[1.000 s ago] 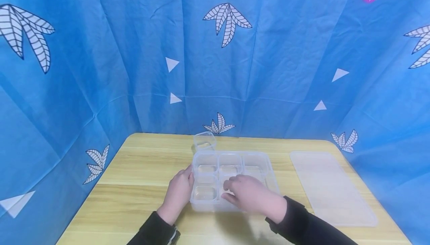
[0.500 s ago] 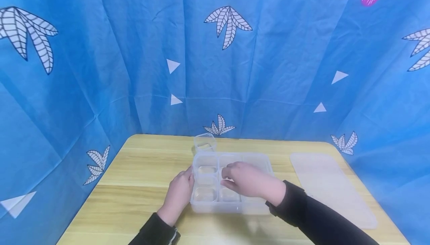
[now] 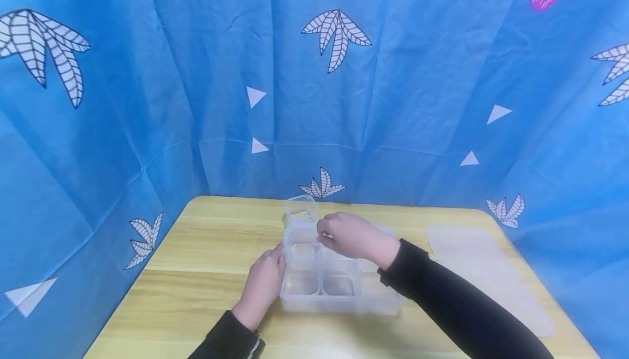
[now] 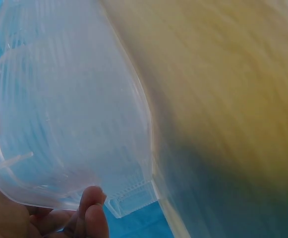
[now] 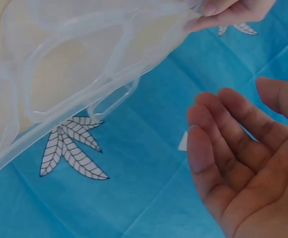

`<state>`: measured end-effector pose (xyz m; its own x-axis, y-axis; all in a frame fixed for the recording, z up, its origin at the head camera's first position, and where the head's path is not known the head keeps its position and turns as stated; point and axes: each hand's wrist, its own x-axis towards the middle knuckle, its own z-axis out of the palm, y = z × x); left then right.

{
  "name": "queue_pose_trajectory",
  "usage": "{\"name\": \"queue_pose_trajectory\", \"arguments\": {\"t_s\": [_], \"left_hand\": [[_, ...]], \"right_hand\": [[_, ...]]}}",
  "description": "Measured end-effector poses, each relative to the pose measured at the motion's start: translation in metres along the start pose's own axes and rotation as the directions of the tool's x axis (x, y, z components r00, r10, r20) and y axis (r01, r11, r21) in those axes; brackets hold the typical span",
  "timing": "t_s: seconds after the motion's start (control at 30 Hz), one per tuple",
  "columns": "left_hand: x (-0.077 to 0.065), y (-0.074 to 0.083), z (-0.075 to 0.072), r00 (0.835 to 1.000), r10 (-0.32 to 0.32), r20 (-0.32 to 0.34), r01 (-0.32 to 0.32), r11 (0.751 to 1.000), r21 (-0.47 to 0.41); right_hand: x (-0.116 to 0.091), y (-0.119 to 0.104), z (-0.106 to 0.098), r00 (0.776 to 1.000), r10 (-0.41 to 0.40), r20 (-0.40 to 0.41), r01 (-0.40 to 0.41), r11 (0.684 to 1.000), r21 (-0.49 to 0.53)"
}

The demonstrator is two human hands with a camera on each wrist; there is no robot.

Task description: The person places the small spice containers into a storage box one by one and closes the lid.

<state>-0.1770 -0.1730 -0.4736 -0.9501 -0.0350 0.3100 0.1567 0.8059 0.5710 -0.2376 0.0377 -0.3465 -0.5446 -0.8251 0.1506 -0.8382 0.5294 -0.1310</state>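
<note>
A clear plastic box (image 3: pixel 339 305) stands on the table, with several small clear cups (image 3: pixel 339 280) set inside it as compartments. My left hand (image 3: pixel 262 282) grips the box's left side. In the left wrist view the fingertips (image 4: pixel 94 213) curl at the edge of the box, and the right wrist view shows that hand at a corner. My right hand (image 3: pixel 351 233) is over the back row near the middle, hiding part of it. With relaxed fingers and nothing held, the same hand (image 5: pixel 248 158) appears in the right wrist view.
Behind the box's back left corner stands a separate clear cup (image 3: pixel 301 210). A flat translucent lid (image 3: pixel 491 282) lies on the right of the wooden table (image 3: pixel 211 239). A blue patterned curtain (image 3: pixel 393 102) surrounds the table.
My right hand has moved from the front middle cup toward the back row, which uncovers the front middle cup. My left hand keeps its place on the box.
</note>
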Motion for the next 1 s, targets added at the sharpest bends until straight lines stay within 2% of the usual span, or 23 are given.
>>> {"name": "queue_pose_trajectory", "arguments": {"t_s": [0.4, 0.73, 1.0], "left_hand": [[-0.001, 0.001, -0.002, 1.000, -0.014, 0.013, 0.014, 1.000, -0.004], [-0.001, 0.001, -0.001, 1.000, -0.005, 0.007, 0.005, 1.000, -0.004], [-0.002, 0.003, -0.001, 0.999, -0.032, 0.014, 0.032, 0.999, -0.005]], "right_hand": [[0.042, 0.030, 0.023, 0.997, -0.030, -0.072, 0.027, 0.999, -0.040], [0.066, 0.047, 0.036, 0.998, 0.024, -0.053, -0.024, 1.000, -0.011], [0.082, 0.053, 0.045, 0.991, 0.131, -0.033, -0.130, 0.991, 0.017]]}}
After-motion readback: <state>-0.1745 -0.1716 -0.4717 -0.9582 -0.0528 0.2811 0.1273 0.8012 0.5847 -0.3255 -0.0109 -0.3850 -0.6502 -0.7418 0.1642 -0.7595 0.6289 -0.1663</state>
